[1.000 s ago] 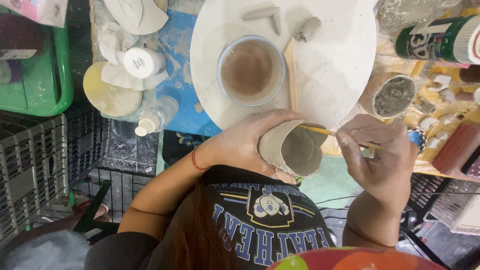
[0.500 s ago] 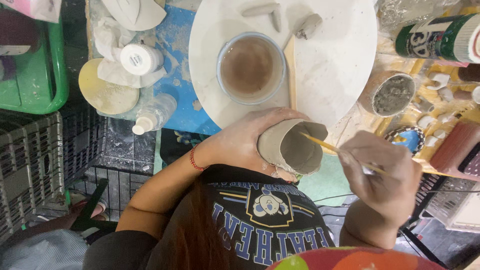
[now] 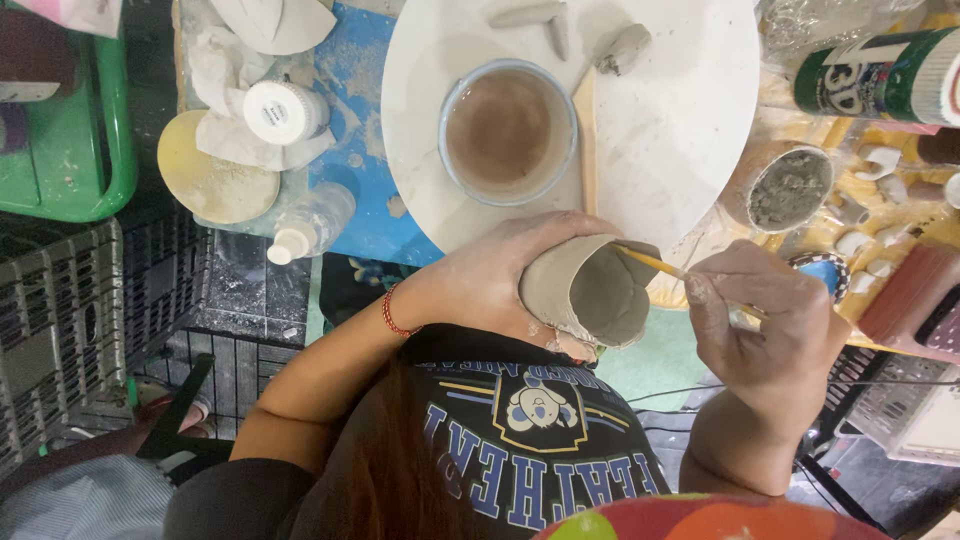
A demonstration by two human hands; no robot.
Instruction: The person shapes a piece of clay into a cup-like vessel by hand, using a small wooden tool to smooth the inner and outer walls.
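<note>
Left hand (image 3: 490,280) gripping clay cup (image 3: 585,290), right hand (image 3: 775,320) holding brush (image 3: 655,263) inside

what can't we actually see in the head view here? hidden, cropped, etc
Head view only:
- Tip of the thin brush: goes inside the grey clay cup, hidden by its wall.
- Brush handle end: covered by the right hand.
- Far side of the clay cup: wrapped by the left hand.
- Green can: cut off by the right edge.
- Bottom of the bowl: hidden under cloudy brown water.
</note>
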